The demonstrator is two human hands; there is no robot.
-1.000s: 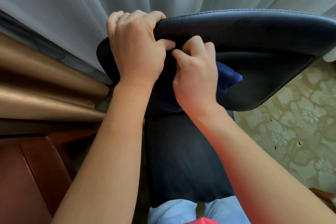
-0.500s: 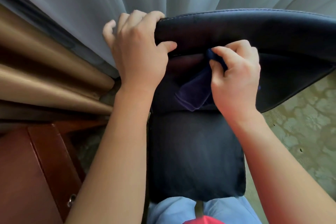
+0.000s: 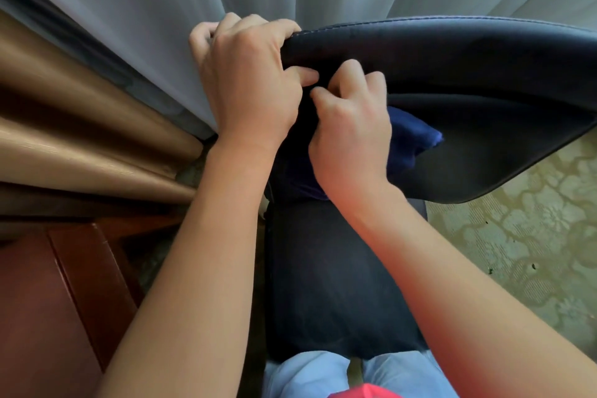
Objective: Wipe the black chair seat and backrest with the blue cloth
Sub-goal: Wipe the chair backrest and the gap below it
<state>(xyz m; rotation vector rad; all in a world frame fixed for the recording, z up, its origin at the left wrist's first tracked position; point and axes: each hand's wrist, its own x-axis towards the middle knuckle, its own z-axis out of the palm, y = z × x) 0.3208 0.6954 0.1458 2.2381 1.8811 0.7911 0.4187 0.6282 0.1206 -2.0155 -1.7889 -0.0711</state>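
The left hand (image 3: pixel 248 81) is curled over the top-left corner of the black backrest (image 3: pixel 452 74), steadying it. Just beside it, the right hand (image 3: pixel 350 136) bunches the blue cloth (image 3: pixel 412 139) against the backrest's front face, above the seat (image 3: pixel 323 284). The cloth looks soft and light (it likely crumples easily), so a bunched fistful should serve best.

Black chair backrest (image 3: pixel 452 74): smooth leather-like padding, stitched seam along top edge, tilted forward over the seat. Black seat (image 3: pixel 329 284): flat, matte, directly below the backrest. Blue cloth (image 3: pixel 410 139): dark blue, bunched, pressed against the backrest's front face near its left end, partly hidden.
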